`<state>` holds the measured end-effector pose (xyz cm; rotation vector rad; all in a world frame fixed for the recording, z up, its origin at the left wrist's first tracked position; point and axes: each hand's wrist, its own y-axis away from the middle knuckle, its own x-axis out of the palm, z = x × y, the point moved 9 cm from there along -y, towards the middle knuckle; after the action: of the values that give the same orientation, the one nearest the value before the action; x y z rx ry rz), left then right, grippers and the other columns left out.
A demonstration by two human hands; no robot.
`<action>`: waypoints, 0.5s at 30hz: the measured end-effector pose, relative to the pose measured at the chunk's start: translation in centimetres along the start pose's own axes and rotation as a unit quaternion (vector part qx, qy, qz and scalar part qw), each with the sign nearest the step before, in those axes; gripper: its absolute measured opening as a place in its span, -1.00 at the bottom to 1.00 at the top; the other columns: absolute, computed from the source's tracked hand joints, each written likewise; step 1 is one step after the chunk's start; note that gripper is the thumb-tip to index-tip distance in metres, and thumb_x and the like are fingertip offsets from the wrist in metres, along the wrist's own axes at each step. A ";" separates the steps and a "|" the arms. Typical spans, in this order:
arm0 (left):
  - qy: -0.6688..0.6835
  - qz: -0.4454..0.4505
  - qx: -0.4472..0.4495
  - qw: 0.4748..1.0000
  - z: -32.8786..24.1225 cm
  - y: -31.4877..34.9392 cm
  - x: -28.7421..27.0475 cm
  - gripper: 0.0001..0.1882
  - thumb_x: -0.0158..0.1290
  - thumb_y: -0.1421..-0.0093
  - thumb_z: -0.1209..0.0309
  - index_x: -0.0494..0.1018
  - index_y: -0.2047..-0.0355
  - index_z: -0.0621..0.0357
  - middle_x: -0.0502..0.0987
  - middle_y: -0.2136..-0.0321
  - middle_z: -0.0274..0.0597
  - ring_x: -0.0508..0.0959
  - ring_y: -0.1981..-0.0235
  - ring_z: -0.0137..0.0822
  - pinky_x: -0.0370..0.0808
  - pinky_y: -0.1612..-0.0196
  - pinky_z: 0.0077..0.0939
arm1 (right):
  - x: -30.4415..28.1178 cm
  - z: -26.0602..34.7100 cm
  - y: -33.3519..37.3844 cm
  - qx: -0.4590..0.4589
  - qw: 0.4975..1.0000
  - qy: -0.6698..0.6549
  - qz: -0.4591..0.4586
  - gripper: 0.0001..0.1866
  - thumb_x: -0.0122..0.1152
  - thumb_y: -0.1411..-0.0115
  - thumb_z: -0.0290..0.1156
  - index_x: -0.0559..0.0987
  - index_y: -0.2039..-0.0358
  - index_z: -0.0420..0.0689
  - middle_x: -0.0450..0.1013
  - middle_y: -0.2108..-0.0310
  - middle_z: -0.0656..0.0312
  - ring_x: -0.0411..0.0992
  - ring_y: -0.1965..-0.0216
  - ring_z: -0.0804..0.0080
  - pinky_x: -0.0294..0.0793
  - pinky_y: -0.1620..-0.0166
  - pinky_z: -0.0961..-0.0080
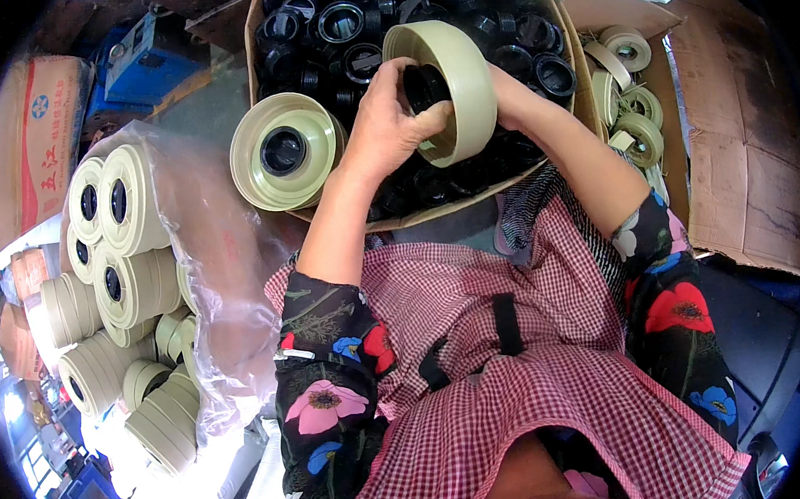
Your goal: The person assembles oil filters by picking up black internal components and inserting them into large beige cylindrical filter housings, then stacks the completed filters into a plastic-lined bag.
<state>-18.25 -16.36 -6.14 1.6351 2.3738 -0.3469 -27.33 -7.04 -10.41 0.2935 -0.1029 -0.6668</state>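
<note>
Above a carton of black threaded fittings, I hold a beige round plastic cup (471, 92) tilted on its side. My left hand (387, 125) has its thumb and fingers closed round a black plastic fitting (424, 87) at the cup's open side; how deep the fitting sits I cannot tell. My right hand (508, 98) grips the cup from its far right side, its fingertips hidden behind the wall. Left of my left wrist, another beige cup (247, 158) rests at the carton's edge with a black fitting in its centre.
The cardboard carton (566, 38) is heaped with black fittings (342, 22). To the left, several beige cups with black centres (124, 278) stack in a clear plastic bag (228, 308). A carton of beige rings (638, 135) stands right. A blue metal box (150, 58) is at upper left.
</note>
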 end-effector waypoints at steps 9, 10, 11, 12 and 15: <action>0.082 -0.015 -0.019 0.996 0.6 -0.5 0.2 -0.36 0.21 0.01 0.27 0.22 0.02 0.36 0.41 0.33 -0.23 0.39 0.39 -0.52 0.41 0.33 -0.63 | -0.5 3.1 0.1 -0.154 0.974 0.138 -0.096 -0.48 -0.23 -0.26 0.01 0.46 0.17 -0.22 0.48 0.37 0.14 0.42 0.31 0.36 0.38 0.17 0.48; 0.083 -0.013 -0.020 0.996 0.5 -0.5 0.0 -0.36 0.21 0.01 0.27 0.22 0.02 0.36 0.41 0.33 -0.23 0.39 0.39 -0.52 0.41 0.33 -0.63 | 0.1 3.8 0.5 -0.150 0.985 0.058 -0.064 -0.45 -0.24 -0.26 0.03 0.43 0.13 -0.23 0.47 0.34 0.11 0.42 0.30 0.36 0.37 0.16 0.49; 0.110 -0.012 -0.031 0.993 0.7 -0.6 -0.1 -0.37 0.21 0.00 0.28 0.22 0.02 0.36 0.41 0.34 -0.23 0.39 0.41 -0.53 0.42 0.35 -0.63 | -0.3 3.2 -0.2 -0.160 0.983 0.054 -0.074 -0.44 -0.21 -0.25 0.04 0.48 0.27 -0.26 0.47 0.46 0.14 0.43 0.36 0.37 0.40 0.22 0.50; 0.135 -0.014 -0.042 0.990 0.6 -0.5 -0.5 -0.38 0.20 -0.01 0.29 0.22 0.02 0.37 0.41 0.35 -0.23 0.39 0.43 -0.54 0.42 0.38 -0.64 | -0.4 4.2 0.1 -0.162 0.983 0.054 -0.073 -0.44 -0.21 -0.25 0.04 0.48 0.27 -0.26 0.47 0.46 0.14 0.43 0.36 0.37 0.40 0.22 0.50; 0.148 -0.013 -0.045 0.988 1.1 -0.4 -0.6 -0.42 0.16 -0.05 0.28 0.22 0.03 0.37 0.41 0.37 -0.23 0.41 0.46 -0.53 0.43 0.40 -0.63 | 0.0 0.2 0.4 0.158 0.960 0.211 0.093 -0.40 -0.19 -0.24 0.04 0.52 0.52 -0.28 0.41 0.69 0.19 0.43 0.51 0.27 0.42 0.31 0.39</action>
<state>-18.35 -17.37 -6.93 1.7172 2.5814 0.0017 -27.13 -6.85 -10.10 0.7198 0.1726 -0.3874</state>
